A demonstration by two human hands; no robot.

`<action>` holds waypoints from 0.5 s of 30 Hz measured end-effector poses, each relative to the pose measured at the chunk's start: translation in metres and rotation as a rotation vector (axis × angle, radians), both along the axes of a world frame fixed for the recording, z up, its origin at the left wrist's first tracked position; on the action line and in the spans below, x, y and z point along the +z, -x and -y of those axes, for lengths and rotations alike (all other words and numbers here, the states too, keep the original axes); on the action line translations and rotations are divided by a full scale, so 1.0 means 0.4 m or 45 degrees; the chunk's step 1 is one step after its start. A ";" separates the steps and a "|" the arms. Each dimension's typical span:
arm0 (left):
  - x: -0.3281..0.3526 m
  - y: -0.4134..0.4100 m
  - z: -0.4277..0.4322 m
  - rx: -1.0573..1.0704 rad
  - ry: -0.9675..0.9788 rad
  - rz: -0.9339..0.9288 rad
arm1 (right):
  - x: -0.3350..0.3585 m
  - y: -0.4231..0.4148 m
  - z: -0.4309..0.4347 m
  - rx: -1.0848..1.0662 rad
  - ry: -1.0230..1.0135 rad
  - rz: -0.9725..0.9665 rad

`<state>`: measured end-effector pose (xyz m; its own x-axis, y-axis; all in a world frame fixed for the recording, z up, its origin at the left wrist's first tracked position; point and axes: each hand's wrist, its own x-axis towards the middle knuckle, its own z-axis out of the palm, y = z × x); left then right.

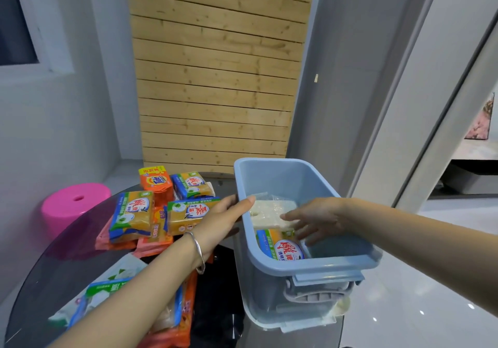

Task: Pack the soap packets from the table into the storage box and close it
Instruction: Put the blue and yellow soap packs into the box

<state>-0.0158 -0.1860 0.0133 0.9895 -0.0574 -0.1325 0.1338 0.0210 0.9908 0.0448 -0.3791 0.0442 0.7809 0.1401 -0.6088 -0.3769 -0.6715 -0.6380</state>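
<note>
Reaching into the blue storage box, the right hand lays spread fingers on a white soap packet; the left hand, held flat, touches its rim.

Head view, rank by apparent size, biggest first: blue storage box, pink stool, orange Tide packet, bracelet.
1. blue storage box
2. pink stool
3. orange Tide packet
4. bracelet
The box sits nearest the camera, so part of its lead over the stool may be nearness.
</note>
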 end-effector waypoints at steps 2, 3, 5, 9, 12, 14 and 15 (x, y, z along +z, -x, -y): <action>0.001 0.002 0.001 0.005 0.007 -0.004 | 0.004 -0.020 -0.012 -0.024 -0.034 0.176; 0.001 0.003 0.001 0.007 0.012 -0.007 | 0.005 -0.033 -0.020 -0.036 -0.031 0.233; 0.001 0.003 0.001 0.010 0.021 -0.008 | -0.002 -0.056 -0.039 -0.062 0.026 0.293; -0.004 -0.001 0.001 0.011 0.021 0.001 | -0.038 -0.102 -0.079 -0.084 0.121 0.251; -0.009 -0.003 0.006 0.022 0.037 0.002 | -0.047 -0.135 -0.102 -0.121 0.125 0.303; -0.009 -0.001 0.009 0.034 0.065 0.004 | -0.047 -0.154 -0.107 -0.211 0.055 0.407; -0.006 -0.002 0.011 0.041 0.084 0.007 | -0.048 -0.164 -0.106 -0.239 0.038 0.450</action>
